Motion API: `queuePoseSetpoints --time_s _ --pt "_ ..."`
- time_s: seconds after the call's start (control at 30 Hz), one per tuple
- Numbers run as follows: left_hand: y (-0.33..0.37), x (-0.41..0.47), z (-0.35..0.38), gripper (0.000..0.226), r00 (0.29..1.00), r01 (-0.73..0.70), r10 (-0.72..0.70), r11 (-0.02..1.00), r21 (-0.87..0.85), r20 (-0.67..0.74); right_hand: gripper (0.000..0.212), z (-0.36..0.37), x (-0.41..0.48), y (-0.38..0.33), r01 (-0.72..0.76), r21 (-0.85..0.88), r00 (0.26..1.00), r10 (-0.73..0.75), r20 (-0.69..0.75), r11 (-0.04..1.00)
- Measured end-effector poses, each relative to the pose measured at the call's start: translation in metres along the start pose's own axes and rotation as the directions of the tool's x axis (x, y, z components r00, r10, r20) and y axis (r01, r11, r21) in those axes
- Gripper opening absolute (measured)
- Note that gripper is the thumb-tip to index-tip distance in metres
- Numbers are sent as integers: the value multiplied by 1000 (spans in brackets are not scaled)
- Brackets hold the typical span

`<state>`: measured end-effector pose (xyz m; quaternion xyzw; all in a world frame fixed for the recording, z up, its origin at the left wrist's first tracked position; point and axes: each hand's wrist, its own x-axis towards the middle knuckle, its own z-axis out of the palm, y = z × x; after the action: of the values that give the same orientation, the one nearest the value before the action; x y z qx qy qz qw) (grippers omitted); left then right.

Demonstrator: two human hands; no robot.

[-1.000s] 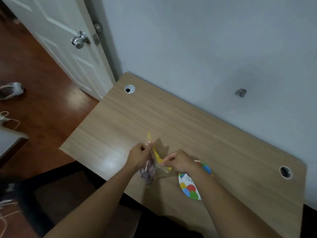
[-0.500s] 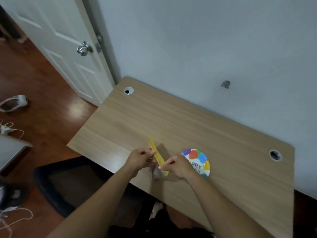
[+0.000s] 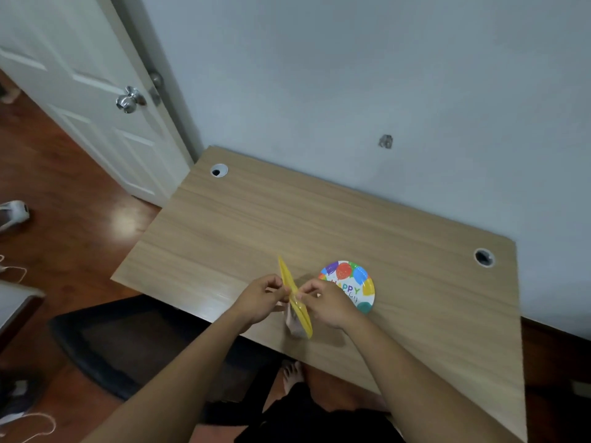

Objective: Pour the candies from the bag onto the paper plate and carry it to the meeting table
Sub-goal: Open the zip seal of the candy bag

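Note:
A clear candy bag with a yellow top strip stands upright near the front edge of the wooden desk. My left hand pinches the strip from the left and my right hand pinches it from the right. The candies inside are mostly hidden behind my fingers and the bag. A small paper plate printed with coloured balloons and "HAPPY" lies flat on the desk just right of my right hand, and nothing lies on its visible part.
The desk stands against a grey wall, with cable holes at the back left and far right. A white door stands open at the left over a wooden floor. A black chair sits below the desk's front edge.
The camera view has shifted, so the whole plate now shows. Both hands have turned the bag more upright and closed in on the yellow strip at its top.

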<state>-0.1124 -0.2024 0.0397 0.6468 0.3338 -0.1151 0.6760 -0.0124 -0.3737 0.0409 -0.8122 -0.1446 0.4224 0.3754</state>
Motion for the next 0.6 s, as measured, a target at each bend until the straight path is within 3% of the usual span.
queuePoseSetpoints --time_s 0.13,0.6 --pt "-3 0 10 17 999 -29 27 998 -60 -41 8 -2 -5 3 -34 -31 998 33 -55 999" --pt "3 0 30 23 979 13 -36 994 -112 -199 18 6 -12 -1 -78 -24 974 71 -214 997"
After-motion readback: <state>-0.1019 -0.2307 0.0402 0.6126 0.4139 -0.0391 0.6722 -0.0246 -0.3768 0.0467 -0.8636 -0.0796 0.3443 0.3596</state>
